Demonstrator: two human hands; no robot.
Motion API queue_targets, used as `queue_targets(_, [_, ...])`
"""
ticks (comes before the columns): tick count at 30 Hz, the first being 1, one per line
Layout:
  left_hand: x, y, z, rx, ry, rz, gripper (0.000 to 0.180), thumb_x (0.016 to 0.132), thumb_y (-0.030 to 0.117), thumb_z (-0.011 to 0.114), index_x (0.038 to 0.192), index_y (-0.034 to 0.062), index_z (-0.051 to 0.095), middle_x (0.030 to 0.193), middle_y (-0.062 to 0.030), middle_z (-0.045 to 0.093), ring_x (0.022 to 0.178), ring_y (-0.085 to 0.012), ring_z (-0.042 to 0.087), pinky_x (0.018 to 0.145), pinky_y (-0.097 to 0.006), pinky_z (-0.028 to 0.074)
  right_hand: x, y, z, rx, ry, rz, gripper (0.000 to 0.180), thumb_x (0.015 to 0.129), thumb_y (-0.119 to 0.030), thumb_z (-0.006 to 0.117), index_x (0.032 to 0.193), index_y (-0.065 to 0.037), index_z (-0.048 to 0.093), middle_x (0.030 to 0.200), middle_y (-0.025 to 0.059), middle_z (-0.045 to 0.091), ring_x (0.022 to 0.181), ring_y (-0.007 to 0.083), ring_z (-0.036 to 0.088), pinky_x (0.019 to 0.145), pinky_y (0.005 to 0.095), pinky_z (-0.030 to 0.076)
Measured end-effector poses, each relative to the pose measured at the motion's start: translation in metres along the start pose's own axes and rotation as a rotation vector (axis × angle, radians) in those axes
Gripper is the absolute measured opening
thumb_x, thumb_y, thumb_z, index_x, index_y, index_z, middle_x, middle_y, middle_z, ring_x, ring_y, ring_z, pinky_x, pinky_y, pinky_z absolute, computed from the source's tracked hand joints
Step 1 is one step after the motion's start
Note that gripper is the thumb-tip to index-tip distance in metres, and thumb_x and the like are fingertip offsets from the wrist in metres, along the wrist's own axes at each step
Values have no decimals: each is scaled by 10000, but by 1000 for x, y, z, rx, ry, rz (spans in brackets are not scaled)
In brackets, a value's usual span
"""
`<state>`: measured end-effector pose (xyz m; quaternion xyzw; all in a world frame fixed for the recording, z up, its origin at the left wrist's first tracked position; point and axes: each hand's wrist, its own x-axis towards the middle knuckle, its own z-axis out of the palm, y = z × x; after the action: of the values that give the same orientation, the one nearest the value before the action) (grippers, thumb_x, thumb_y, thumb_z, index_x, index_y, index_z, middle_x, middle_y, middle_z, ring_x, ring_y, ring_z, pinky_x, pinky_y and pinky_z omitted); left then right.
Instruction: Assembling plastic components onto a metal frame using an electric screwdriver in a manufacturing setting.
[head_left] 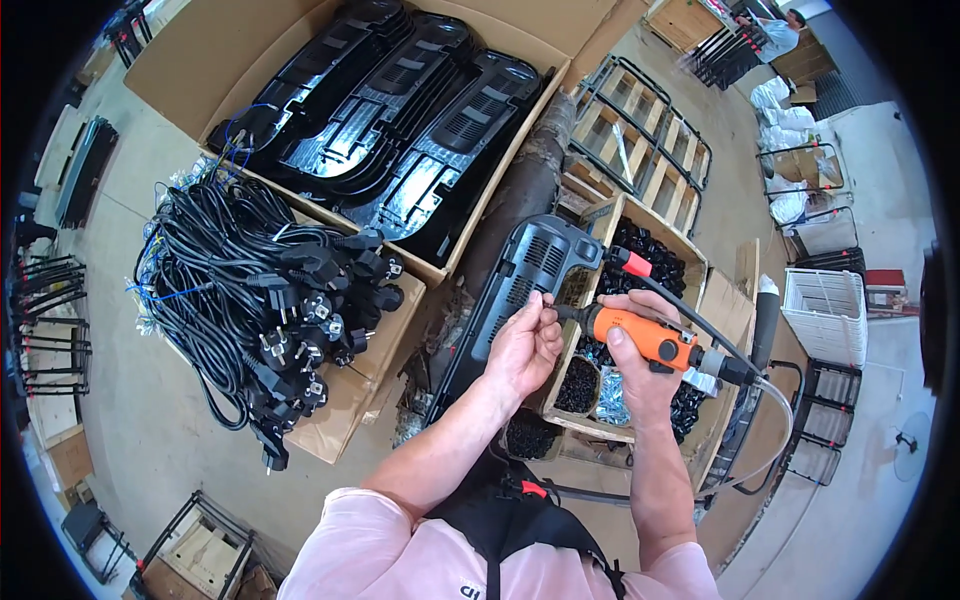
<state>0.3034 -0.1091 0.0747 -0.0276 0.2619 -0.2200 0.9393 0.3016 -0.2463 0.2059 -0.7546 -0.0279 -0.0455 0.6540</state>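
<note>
Okay, so, from the head view: had the right hand (645, 368) wrapped around an orange, barrel-shaped power driver with black fittings (622, 328), a clear, bendy hose (786, 425) curving away from its back end. Pointed the driver's nose left, toward the left hand (525, 350). Held that one narrow, thumb and fingertips pinched together right by the nose, over the edge of a long, black, slotted plastic panel (505, 300). Couldn't tell about any small part in the pinch, tbh. Had the panel lying at a slant between a big brown cardboard box (205, 75) of similar black panels and a pale wooden box (590, 429) of small black parts. Saw a messy heap of black power cables (225, 265) on brown cardboard (340, 400) to the left. Also spotted a white basket (825, 315) well off to the right.
</note>
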Motion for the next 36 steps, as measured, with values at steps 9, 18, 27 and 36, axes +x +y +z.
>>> queue_targets(9, [14, 10, 10, -61, 16, 1, 264, 1104, 385, 592, 1207, 149, 655, 760, 66, 556, 660, -97, 513, 619, -256, 427, 32, 3, 19, -94, -37, 35, 481, 902, -13, 782, 1339, 10, 581, 1211, 167, 737, 1140, 229, 700, 1037, 388, 560])
queue_targets(18, [8, 16, 8, 73, -9, 27, 318, 1138, 332, 526, 1277, 73, 647, 859, 16, 617, 713, -123, 586, 657, -278, 454, 89, 15, 57, -127, -76, 52, 473, 901, -3, 793, 1331, 10, 596, 1199, 143, 738, 1128, 198, 696, 1026, 349, 559])
queue_targets(27, [-19, 20, -18, 307, 67, 168, 300, 1148, 273, 500, 1233, 28, 650, 831, -4, 616, 669, -117, 602, 599, -266, 485, 101, 30, 78, -214, -127, 98, 459, 906, -54, 817, 1315, -3, 616, 1181, 120, 742, 1071, 166, 709, 970, 316, 583])
queue_targets(36, [-25, 24, -16, 369, 53, 204, 310, 1152, 278, 499, 1242, 15, 636, 828, -9, 618, 675, -99, 607, 616, -248, 496, 108, 48, 79, -203, -138, 68, 388, 898, -26, 806, 1250, 14, 648, 1158, 125, 753, 1047, 165, 716, 953, 315, 586])
